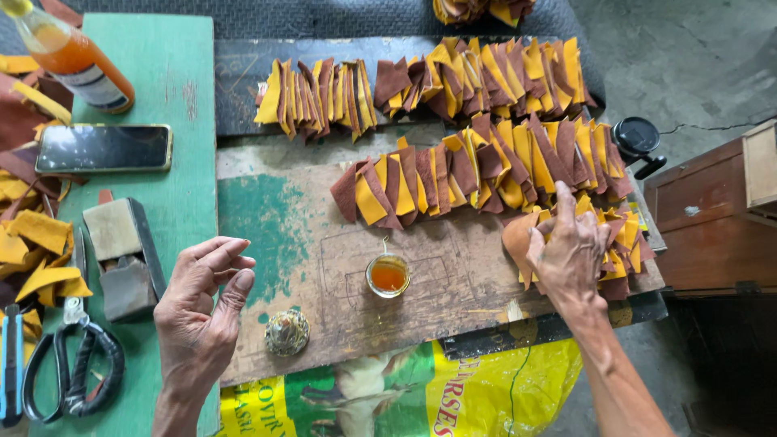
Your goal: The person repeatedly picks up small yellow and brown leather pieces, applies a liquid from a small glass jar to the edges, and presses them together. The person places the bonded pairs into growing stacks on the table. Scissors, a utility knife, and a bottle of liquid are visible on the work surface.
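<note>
My left hand (204, 303) hovers over the edge of a worn wooden board (324, 267), fingers loosely curled, holding nothing. My right hand (571, 251) rests on a row of folded brown and yellow leather pieces (615, 251) at the board's right end and grips a tan piece (516, 241). Two more overlapped rows of such pieces (477, 174) lie further back. A small round cup of amber liquid (388, 275) stands between my hands. A small metal lid (286, 332) lies near my left hand.
A green bench (174, 73) at left carries a phone (104, 148), a bottle of orange liquid (77, 61), a block tool (121, 255), scissors (77, 372) and loose leather scraps (36, 259). A wooden box (716, 214) stands at right. A yellow sack (453, 392) lies below the board.
</note>
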